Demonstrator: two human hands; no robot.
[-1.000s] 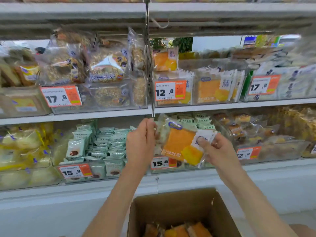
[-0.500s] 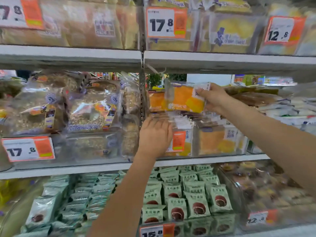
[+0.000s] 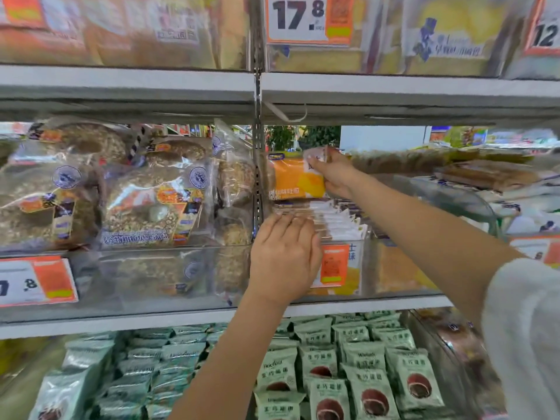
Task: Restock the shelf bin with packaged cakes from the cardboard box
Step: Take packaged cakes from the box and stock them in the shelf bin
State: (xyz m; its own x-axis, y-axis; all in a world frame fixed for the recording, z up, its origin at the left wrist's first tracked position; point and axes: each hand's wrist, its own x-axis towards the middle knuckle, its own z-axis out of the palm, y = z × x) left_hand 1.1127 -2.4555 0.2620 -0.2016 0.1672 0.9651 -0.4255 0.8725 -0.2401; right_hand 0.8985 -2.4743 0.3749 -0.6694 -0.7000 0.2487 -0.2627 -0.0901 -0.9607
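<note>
Head view: orange packaged cake (image 3: 295,177) is gripped by right hand (image 3: 333,174) above the clear shelf bin (image 3: 394,268), apparently for slotting behind. Left hand (image 3: 283,256), fingers (image 3: 288,225) straight, is pressed on the standing packets (image 3: 327,221), likely holding a gap.

The middle shelf (image 3: 363,304) carries a clear bin (image 3: 394,268) of orange packaged cakes (image 3: 295,177) beside bagged seeded breads (image 3: 145,207).

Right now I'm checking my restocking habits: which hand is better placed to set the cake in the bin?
Right. The right hand already grips the orange cake pack above the bin; the left hand rests flat on the packs in front.
</note>
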